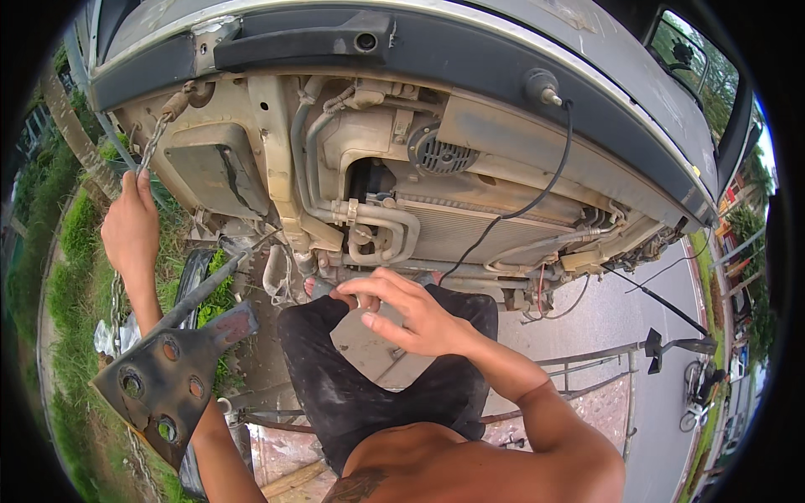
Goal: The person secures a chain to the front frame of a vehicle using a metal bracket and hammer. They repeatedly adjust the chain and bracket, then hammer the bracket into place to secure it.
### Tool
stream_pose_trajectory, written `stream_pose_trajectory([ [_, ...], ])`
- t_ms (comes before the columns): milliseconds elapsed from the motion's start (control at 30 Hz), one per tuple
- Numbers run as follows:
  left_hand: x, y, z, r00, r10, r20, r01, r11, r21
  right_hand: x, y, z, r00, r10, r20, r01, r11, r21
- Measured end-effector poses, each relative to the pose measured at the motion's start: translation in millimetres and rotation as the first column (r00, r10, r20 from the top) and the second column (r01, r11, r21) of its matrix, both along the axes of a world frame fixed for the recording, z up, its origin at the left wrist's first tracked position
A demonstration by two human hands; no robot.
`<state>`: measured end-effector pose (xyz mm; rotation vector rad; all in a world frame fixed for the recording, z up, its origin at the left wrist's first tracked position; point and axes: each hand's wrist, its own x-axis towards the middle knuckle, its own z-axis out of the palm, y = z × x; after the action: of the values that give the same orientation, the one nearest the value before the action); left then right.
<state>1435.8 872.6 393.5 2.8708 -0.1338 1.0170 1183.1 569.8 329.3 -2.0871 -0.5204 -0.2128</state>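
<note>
My left hand (132, 220) is closed on a steel chain (153, 138) that runs from a hook mount (176, 105) under the vehicle's bumper and hangs below my fist. In front of my left forearm is a steel bracket plate (155, 390) with several holes, and a long steel bar (220, 277) slants up behind it. My right hand (386, 310) is held above my bent legs, fingers loosely curved and thumb apart, with no object clearly in it. The vehicle's underside (465, 222) faces me, with a radiator, hoses, a round slotted horn (443, 151) and a dangling black cable (537, 197).
I sit on a worn platform (570, 411) with metal railings (604, 354). A long pole with a bracket (654, 344) sticks out to the right. Beyond lie a road (675, 285) and a person on a motorbike (703, 386); grass and a tree trunk (84, 151) are on the left.
</note>
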Motion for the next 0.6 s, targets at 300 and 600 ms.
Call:
stream_pose_trajectory([
  [300,-9.3,10.8,6.9,0.995,0.032,0.096,-0.036,0.999,0.039,-207.4,-124.7,-213.7,0.948,-0.318,-0.021,0.184,0.599,-0.779],
  [600,-9.3,8.1,9.1,0.995,0.047,0.086,-0.050,0.998,0.028,-211.2,-125.2,-240.2,0.898,-0.441,-0.019,0.374,0.783,-0.498],
])
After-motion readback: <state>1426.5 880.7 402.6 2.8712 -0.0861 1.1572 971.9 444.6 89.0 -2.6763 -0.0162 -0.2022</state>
